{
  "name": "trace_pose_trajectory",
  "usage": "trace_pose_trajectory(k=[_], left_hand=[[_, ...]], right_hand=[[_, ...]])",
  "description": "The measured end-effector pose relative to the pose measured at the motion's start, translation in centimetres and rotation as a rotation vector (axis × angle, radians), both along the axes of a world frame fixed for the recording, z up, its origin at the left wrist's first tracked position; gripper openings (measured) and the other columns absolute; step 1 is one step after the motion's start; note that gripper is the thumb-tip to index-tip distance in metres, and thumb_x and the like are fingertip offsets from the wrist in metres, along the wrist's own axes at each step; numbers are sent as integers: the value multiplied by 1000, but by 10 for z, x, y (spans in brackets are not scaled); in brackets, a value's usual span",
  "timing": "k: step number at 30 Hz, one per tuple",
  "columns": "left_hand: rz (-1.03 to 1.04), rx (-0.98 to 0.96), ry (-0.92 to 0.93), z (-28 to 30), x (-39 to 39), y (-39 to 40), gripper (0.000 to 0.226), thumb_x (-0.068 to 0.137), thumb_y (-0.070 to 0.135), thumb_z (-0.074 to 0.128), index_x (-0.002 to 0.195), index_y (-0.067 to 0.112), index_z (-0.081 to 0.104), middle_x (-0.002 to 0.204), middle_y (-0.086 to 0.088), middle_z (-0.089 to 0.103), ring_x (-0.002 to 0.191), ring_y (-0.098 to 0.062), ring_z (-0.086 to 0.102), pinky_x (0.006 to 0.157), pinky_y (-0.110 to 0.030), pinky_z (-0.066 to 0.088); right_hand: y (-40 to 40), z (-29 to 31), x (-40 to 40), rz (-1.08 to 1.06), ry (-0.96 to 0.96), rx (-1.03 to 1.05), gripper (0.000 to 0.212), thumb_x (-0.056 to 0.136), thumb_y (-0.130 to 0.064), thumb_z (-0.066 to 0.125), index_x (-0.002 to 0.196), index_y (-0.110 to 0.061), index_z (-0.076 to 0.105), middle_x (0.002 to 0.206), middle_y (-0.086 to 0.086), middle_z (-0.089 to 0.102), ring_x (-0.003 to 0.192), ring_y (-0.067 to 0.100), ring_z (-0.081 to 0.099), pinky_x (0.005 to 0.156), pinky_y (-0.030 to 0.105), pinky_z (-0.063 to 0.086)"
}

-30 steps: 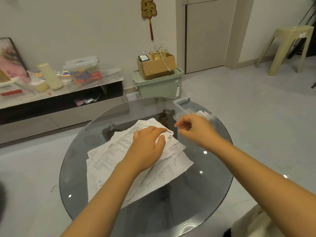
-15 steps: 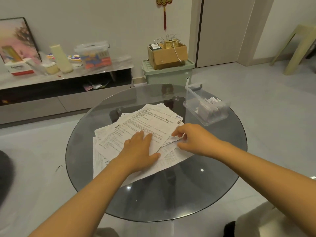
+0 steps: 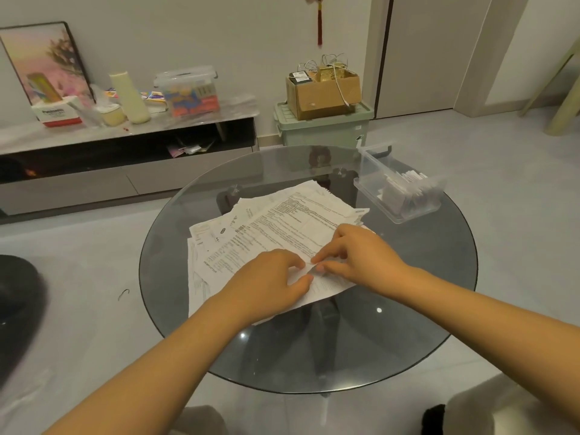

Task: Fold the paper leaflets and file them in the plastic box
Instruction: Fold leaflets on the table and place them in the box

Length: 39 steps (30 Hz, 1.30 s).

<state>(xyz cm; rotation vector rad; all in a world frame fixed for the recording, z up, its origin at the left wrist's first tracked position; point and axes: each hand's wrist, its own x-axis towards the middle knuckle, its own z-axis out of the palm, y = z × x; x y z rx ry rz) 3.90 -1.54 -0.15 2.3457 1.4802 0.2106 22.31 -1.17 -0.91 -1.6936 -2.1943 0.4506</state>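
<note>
leaflets (image 3: pixel 282 227) | hands pinch top sheet's near edge; plastic box (image 3: pixel 405 196) far-right, apart

Round smoked-glass table (image 3: pixel 392 340) carries everything. Loose pile of white printed paper leaflets (image 3: pixel 282 221) lies mid-table. Clear rectangular plastic box (image 3: pixel 370 186) with folded papers sits near far right rim.

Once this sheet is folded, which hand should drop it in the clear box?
Probably the right hand: the plastic box stands at the table's far right, on that hand's side. The left hand would have to cross over.
</note>
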Motion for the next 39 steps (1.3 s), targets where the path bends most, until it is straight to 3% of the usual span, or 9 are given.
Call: trace_pose_trajectory(k=[8,11,14,21,26,28,32,36,39], left_hand=[[-27,-162,-79,6,-30,-14,37,87,28,54,123,31,54,129,13,51,116,-8,47,93,-22,39],[-18,-118,-89,5,-38,-15,15,90,22,50,98,23,63,98,6,62,85,-8,53,76,-20,44],[45,-51,-103,8,-42,-18,22,95,27,49,75,21,57,67,11,51,63,-5,45,56,-12,34],[166,55,-284,15,-38,-17,42,92,31,56,52,28,43,49,9,42,51,-6,38,49,-18,25],[167,22,-323,24,-39,-14,8,83,43,65,83,35,63,67,17,57,64,0,51,55,-13,33],[221,23,-277,27,-46,-12,24,78,45,70,100,38,63,76,17,58,73,-2,55,62,-19,38],[362,55,-320,33,-63,-3,31,74,34,76,102,34,63,96,12,63,88,-9,58,68,-21,42],[355,-128,-564,27,-62,3,45,73,22,79,111,30,57,108,9,65,100,-12,62,83,-24,50],[302,-127,-555,18,-51,9,61,73,23,79,125,29,47,117,13,57,108,-10,55,86,-23,46]], right_hand=[[5,-3,9,-50,17,16,16,87,-29,63,99,-33,73,101,-2,60,96,16,53,80,29,45],[3,-4,7,-37,-44,70,16,84,-35,65,98,-35,73,93,-7,52,98,13,43,77,26,39],[-2,-6,-1,38,3,98,19,82,-34,67,100,-36,72,98,-11,56,101,13,40,87,27,37],[-16,-2,-13,89,108,85,25,72,-46,72,93,-33,73,96,-20,64,99,10,43,85,21,33],[-17,3,-15,-32,362,-96,22,84,-37,65,85,-18,75,84,2,70,77,11,57,69,23,41],[-13,3,-10,-99,421,-152,25,86,-36,63,87,-13,73,82,6,70,72,16,57,71,32,43],[-7,1,2,-247,572,-218,24,90,-31,60,95,-10,70,87,10,72,84,25,67,82,41,50],[-4,-1,2,-326,608,-221,18,92,-28,57,100,-16,69,95,1,72,87,17,66,79,32,51],[-3,0,0,-378,618,-199,16,92,-27,57,98,-17,68,94,0,71,84,16,65,72,27,50]])
